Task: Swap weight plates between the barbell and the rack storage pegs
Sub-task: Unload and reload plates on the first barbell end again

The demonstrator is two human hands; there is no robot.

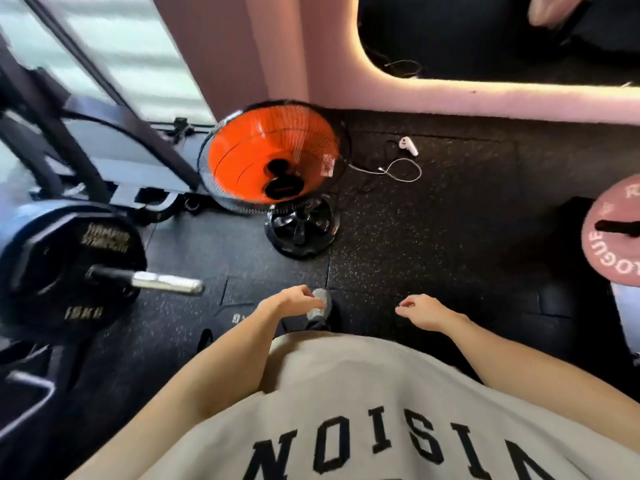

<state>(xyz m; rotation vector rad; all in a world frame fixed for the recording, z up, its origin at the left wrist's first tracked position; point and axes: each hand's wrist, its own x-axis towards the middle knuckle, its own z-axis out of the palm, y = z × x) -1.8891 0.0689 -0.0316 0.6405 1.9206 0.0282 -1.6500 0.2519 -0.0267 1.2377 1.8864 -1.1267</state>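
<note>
A black weight plate [65, 268] marked 15 KG hangs at the left on the chrome barbell sleeve [162, 281], whose bare end points right. A pink plate [613, 237] sits on a black peg [616, 228] at the right edge. My left hand [294, 301] hangs low in the middle, fingers loosely curled, holding nothing, right of the sleeve tip. My right hand [427, 311] is beside it, fingers curled, also without anything in it. Both hands are apart from both plates.
An orange floor fan [273, 157] on a black base [301, 226] stands ahead on the rubber floor. A white cable and charger [407, 147] lie beyond it. A dark rack frame [69, 126] rises at the left. A pink wall edge runs across the top.
</note>
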